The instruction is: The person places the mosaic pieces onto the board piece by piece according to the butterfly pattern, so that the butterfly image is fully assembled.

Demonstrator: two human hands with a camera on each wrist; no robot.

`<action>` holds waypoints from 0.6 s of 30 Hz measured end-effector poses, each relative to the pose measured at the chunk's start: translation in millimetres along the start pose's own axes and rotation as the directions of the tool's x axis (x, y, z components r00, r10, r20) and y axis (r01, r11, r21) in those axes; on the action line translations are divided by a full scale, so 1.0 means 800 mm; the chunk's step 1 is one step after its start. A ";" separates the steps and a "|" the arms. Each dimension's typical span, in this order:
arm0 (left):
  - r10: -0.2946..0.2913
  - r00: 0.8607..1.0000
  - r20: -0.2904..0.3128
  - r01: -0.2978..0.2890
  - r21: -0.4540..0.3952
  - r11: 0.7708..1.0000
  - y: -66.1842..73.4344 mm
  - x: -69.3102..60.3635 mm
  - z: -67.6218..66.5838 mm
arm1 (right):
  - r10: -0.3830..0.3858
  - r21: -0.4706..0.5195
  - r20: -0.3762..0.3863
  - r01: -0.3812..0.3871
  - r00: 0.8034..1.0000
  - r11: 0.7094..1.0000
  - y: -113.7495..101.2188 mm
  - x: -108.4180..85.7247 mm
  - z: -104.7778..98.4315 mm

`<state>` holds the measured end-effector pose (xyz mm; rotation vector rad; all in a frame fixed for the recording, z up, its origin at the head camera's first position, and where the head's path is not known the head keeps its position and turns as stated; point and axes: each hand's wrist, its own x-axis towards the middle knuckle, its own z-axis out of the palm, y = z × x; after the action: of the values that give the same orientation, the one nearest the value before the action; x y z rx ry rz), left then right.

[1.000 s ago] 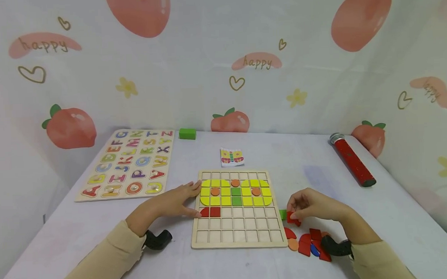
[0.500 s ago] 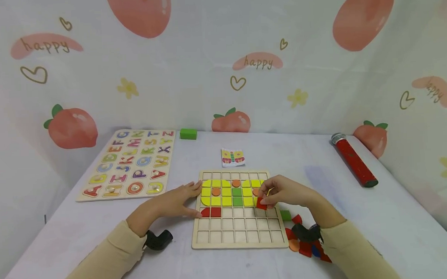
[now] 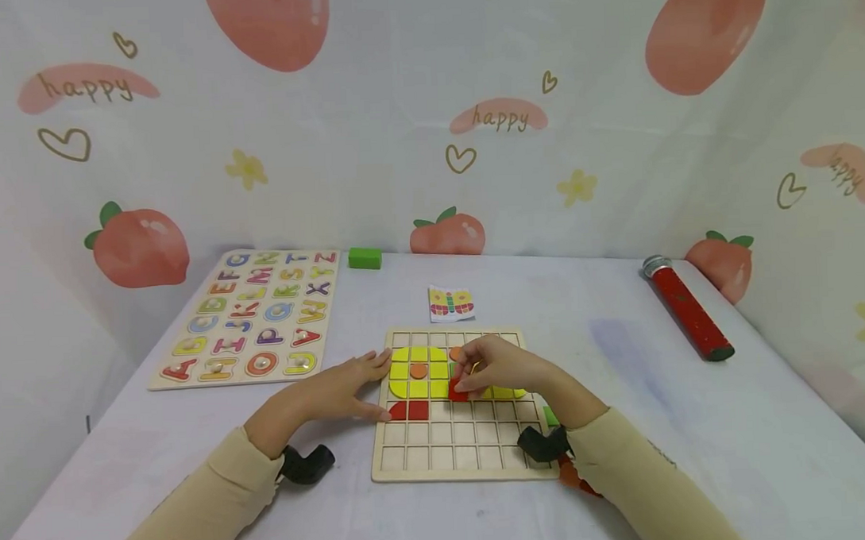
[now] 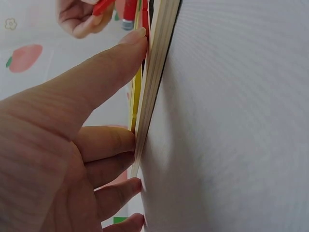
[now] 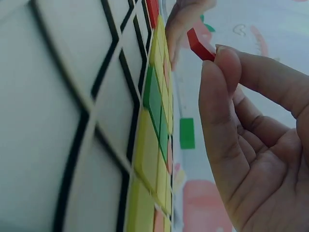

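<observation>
Pinching a flat red tile [image 3: 457, 391], the right hand [image 3: 503, 364] is hovering over the pale wooden grid board [image 3: 464, 459], centre frame; the left hand [image 3: 340, 391], fingers outstretched, is touching its left edge. Flat yellow tiles [image 3: 419, 355] are covering upper cells, two red pieces [image 3: 418, 410] are lying below; lower cells are lying bare.

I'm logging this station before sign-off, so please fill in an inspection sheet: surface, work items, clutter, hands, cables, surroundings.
Surface: pale table, with faint bluish staining right of the board.
Work items: grid board, partly filled; yellow tiles above two red tiles; picture card just beyond.
Clutter: letter board and green block at back left; red stick with a silvery head at right; loose tiles partly hidden by the right sleeve.
Hands: left hand touches the grid board's left edge; right hand pinches a red piece above the board.
Cables: nothing seen.
Surroundings: fruit-print curtain behind.
</observation>
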<state>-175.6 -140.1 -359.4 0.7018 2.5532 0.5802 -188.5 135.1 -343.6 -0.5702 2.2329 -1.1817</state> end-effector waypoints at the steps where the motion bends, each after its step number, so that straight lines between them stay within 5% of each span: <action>1: 0.008 1.000 0.000 -0.008 -0.003 1.000 0.000 0.000 0.000 | -0.008 0.021 0.001 0.008 1.000 1.000 -0.001 0.002 0.003; 11: 0.050 0.999 -0.006 -0.050 0.009 0.999 -0.002 0.002 0.000 | -0.023 0.031 0.030 0.022 0.999 0.999 -0.003 0.016 0.022; 18: 0.035 0.999 -0.006 -0.035 0.010 0.999 -0.003 0.002 0.000 | -0.054 -0.071 0.032 0.056 0.998 0.996 -0.001 0.016 0.027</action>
<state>-178.0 -140.8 -361.2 0.7502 2.5559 0.5819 -184.7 113.7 -356.3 -0.6773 2.2548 -1.1164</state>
